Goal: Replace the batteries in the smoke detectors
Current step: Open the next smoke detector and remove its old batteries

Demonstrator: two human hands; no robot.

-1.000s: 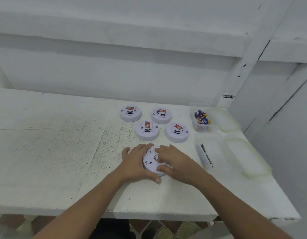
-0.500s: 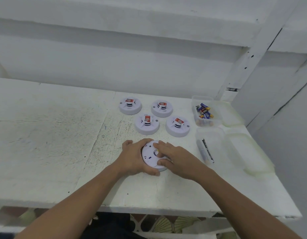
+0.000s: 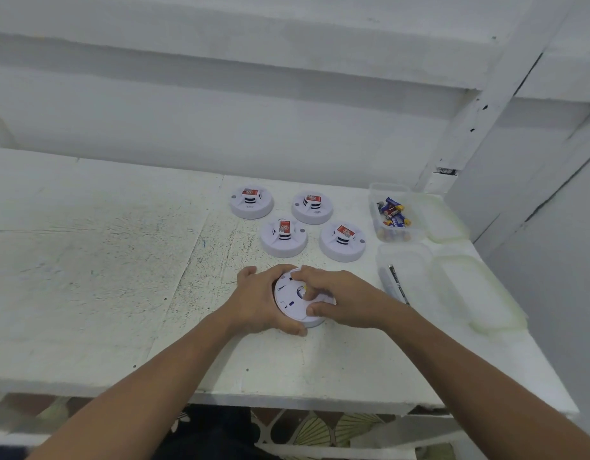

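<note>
A round white smoke detector (image 3: pixel 291 298) lies back-side up on the white table (image 3: pixel 97 277), tilted slightly toward me. My left hand (image 3: pixel 258 302) wraps its left rim and holds it. My right hand (image 3: pixel 336 302) grips its right side, fingers on the back plate. Behind it stand several more white smoke detectors (image 3: pixel 283 238) with red-labelled tops, face up. A clear tub of batteries (image 3: pixel 393 214) sits at the right.
A second clear tub (image 3: pixel 403 277) near my right hand holds a dark pen-like tool (image 3: pixel 397 283). Two translucent lids (image 3: pixel 476 290) lie further right, near the table's right edge. A white wall and a slanted beam (image 3: pixel 479 104) rise behind.
The detector between my hands has tipped up a little on its right side, and my right fingers have shifted on its back. The head view has drifted slightly.
</note>
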